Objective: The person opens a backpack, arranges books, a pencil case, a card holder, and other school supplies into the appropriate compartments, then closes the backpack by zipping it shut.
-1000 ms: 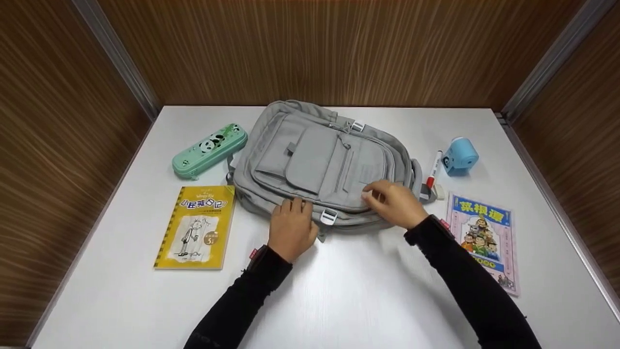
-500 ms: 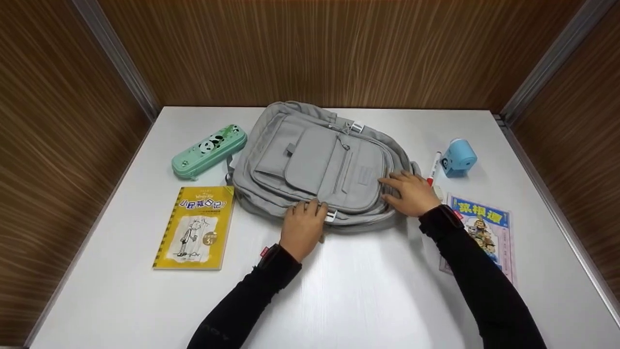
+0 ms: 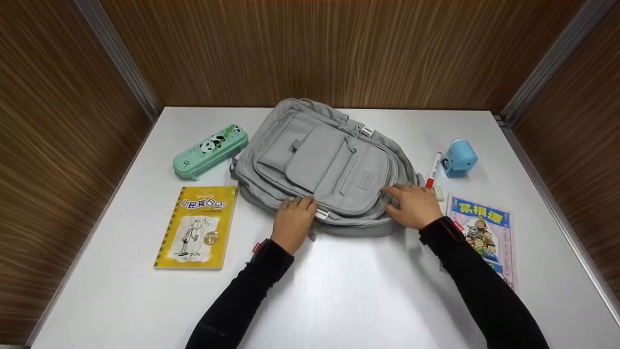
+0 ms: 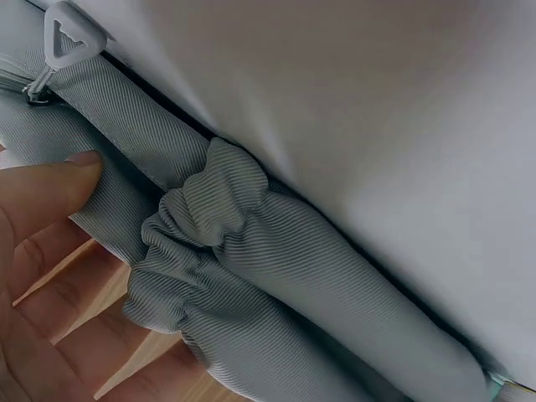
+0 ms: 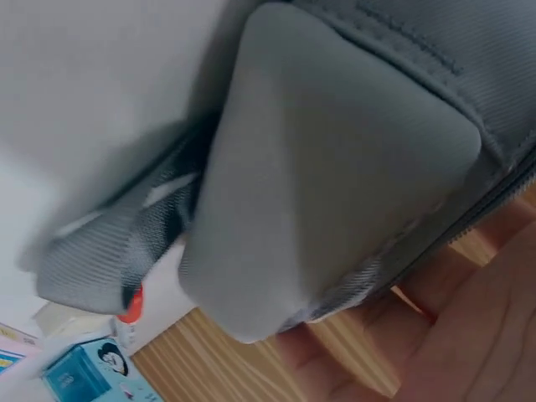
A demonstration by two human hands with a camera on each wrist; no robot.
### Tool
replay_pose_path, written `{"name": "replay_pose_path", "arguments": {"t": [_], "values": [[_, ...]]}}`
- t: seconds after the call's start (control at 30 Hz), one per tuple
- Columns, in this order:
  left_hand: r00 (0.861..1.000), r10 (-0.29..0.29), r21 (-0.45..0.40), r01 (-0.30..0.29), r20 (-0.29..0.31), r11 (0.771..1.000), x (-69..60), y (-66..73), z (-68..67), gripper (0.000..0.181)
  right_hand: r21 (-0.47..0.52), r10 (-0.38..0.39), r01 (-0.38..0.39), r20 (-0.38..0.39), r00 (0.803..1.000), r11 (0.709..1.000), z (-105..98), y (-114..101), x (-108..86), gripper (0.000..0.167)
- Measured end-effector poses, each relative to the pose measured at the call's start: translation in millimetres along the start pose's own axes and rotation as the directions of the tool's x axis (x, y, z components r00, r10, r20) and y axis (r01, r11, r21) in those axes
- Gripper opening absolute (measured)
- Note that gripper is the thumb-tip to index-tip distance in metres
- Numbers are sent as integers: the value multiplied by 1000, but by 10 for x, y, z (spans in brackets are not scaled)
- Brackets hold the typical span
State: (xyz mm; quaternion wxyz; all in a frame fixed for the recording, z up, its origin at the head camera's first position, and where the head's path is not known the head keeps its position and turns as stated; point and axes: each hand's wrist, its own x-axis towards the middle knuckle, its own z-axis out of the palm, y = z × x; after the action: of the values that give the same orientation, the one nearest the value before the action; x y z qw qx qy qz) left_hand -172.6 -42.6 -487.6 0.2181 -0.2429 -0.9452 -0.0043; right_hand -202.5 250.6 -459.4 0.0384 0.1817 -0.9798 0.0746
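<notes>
A grey backpack (image 3: 310,160) lies front side up on the white table, its flap pocket facing upward. My left hand (image 3: 294,220) grips its near edge beside a white buckle (image 3: 322,214). In the left wrist view the thumb (image 4: 63,188) lies against the bag's side fabric, with the other fingers over the edge. My right hand (image 3: 412,206) holds the bag's right end, fingers on top and thumb toward the near side. The right wrist view shows the bag's grey end panel (image 5: 327,176) and a loose strap (image 5: 100,260).
A green panda pencil case (image 3: 210,151) and a yellow book (image 3: 196,228) lie left of the bag. To the right are a red-capped marker (image 3: 434,169), a small white block (image 3: 438,193), a blue pencil sharpener (image 3: 459,159) and a pink book (image 3: 484,232). Wood-grain panels (image 3: 310,53) surround the table.
My right hand has moved from the front pocket's edge to the bag's right end. The backpack has turned slightly, its upper edge shifting right. My left hand went right, then back left.
</notes>
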Motion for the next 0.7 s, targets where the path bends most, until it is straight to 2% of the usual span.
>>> {"name": "replay_pose_path", "arguments": {"t": [0.13,0.23,0.37,0.53,0.7], "values": [[999,7,-17,-8,-48,1000,13,-69,29,34,-23,25,-25,-11,1000,999,-8,-90,-74,45],[998,9,-22,-11,-65,1000,22,-125,55,35,-37,26,-27,-22,999,999,-4,-151,-116,45],[998,-1,-29,0,-58,1000,29,-211,76,47,-51,14,-16,-42,999,999,0,-248,-165,46],[994,-38,-22,36,-106,999,38,-333,90,23,-59,-28,24,-70,997,998,-4,-403,-228,44],[989,-75,-19,73,-125,997,48,-416,97,20,-49,-58,56,-42,997,997,-14,-519,-271,44]]}}
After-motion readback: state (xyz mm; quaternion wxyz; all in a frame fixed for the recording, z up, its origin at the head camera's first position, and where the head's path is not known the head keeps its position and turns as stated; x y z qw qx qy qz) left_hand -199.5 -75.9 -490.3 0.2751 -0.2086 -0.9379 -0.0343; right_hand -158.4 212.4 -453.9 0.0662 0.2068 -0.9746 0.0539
